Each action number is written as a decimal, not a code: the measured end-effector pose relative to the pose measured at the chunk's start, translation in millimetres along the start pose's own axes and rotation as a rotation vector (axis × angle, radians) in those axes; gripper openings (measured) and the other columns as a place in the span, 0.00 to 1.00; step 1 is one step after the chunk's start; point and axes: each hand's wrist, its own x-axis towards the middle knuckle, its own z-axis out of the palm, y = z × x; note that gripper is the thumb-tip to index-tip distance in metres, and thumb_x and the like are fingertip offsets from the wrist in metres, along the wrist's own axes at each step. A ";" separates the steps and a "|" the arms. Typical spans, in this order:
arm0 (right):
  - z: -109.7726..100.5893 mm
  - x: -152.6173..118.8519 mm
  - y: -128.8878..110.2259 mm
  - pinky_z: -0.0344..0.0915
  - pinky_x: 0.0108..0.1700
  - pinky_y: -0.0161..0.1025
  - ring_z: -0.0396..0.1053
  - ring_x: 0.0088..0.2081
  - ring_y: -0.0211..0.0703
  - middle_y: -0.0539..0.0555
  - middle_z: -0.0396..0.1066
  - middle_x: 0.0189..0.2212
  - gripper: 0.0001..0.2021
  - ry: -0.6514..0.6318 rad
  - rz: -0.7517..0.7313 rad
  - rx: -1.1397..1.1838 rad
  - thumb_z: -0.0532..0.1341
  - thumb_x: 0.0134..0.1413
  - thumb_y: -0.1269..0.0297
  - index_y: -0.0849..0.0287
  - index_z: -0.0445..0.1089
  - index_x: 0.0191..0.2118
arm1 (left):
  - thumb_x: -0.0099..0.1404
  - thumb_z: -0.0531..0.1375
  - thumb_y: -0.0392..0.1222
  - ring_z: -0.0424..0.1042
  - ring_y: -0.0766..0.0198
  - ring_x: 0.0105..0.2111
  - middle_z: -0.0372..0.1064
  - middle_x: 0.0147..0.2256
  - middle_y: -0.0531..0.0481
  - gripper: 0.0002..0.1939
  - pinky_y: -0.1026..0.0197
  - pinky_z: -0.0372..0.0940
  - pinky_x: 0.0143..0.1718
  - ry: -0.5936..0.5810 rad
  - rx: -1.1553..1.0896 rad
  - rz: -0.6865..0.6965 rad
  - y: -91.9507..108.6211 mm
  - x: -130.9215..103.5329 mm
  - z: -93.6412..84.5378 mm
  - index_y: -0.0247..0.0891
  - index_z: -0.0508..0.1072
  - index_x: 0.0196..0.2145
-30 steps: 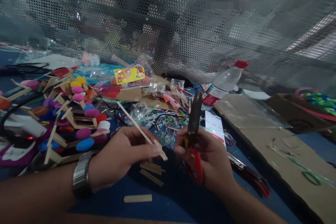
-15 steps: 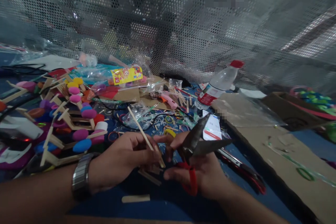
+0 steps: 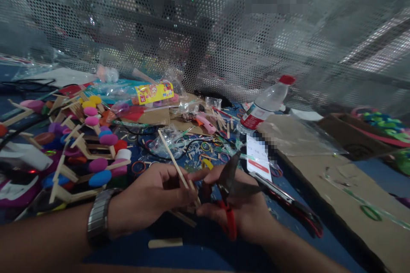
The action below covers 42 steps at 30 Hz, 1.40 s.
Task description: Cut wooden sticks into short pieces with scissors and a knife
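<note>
Left hand [image 3: 150, 198]: clamped, thumb against fingers, on a pair of thin wooden sticks [image 3: 173, 158]. The sticks slanted, upper end leaning left and away from me, lower end emerging past my thumb. They were in front of me at mid-bench, raised above the blue tabletop [image 3: 211, 251]. A metal-banded watch [image 3: 100, 217] sat on that wrist.

Right hand [image 3: 250, 213]: curled around red-handled scissors [image 3: 229, 183], blades spread apart and pointing up and to the right, clear of the sticks. My right thumb and forefinger reached toward the lower end of the sticks; the light was dim there, and I could not tell whether they touched the wood or stopped just beside it.

Below my hands, more cut sticks [image 3: 184, 218] lay on the tabletop, partly hidden. Nearer to me, one flat stick [image 3: 165, 243] lay alone, rounded at its left end and square at its right.

To the right of the scissors: a phone [image 3: 258, 158] with a lit screen, then a utility knife [image 3: 288, 198] lying aslant, its near end red. Beyond the phone, a red-capped bottle [image 3: 265, 104] leaned to the right. To the left: a crowded heap of wooden-stick pieces with coloured oval pads [image 3: 99, 178]. Farther back, a pink glue gun [image 3: 205, 123] lay among scraps.
</note>
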 end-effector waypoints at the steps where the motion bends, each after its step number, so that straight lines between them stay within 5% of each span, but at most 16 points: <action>1: -0.4 -0.1 0.1 0.75 0.35 0.38 0.78 0.39 0.44 0.53 0.80 0.41 0.18 0.000 0.000 -0.006 0.74 0.48 0.68 0.51 0.71 0.43 | 0.58 0.70 0.46 0.68 0.68 0.29 0.72 0.30 0.50 0.12 0.66 0.61 0.33 -0.009 0.008 0.004 -0.1 -0.2 0.1 0.33 0.77 0.31; 20: -1.0 -2.4 6.6 0.77 0.42 0.43 0.80 0.41 0.49 0.54 0.80 0.41 0.26 0.040 -0.094 -0.046 0.77 0.40 0.73 0.48 0.74 0.47 | 0.56 0.69 0.57 0.63 0.68 0.26 0.68 0.25 0.52 0.23 0.64 0.57 0.31 -0.022 0.069 0.043 -13.6 3.8 -5.8 0.34 0.67 0.24; 25: 0.4 1.2 3.0 0.76 0.41 0.41 0.80 0.39 0.48 0.53 0.80 0.41 0.27 0.024 -0.104 -0.064 0.76 0.41 0.76 0.47 0.74 0.47 | 0.56 0.69 0.56 0.67 0.67 0.27 0.71 0.27 0.50 0.23 0.65 0.60 0.31 -0.043 0.030 0.024 -9.5 2.5 -3.0 0.32 0.72 0.27; 31: 1.0 1.8 1.0 0.75 0.42 0.37 0.79 0.41 0.44 0.52 0.80 0.42 0.27 0.025 -0.119 -0.069 0.76 0.42 0.76 0.45 0.75 0.48 | 0.54 0.70 0.59 0.61 0.72 0.24 0.68 0.24 0.52 0.25 0.68 0.54 0.26 -0.016 0.074 -0.016 -2.2 0.8 -0.4 0.30 0.74 0.26; 42: 2.6 1.7 -2.0 0.71 0.35 0.35 0.75 0.33 0.40 0.50 0.79 0.37 0.21 0.071 0.080 0.077 0.77 0.43 0.67 0.47 0.76 0.45 | 0.61 0.65 0.53 0.62 0.69 0.27 0.67 0.26 0.53 0.19 0.66 0.57 0.31 -0.011 0.255 0.016 -4.0 -0.7 -2.6 0.33 0.72 0.26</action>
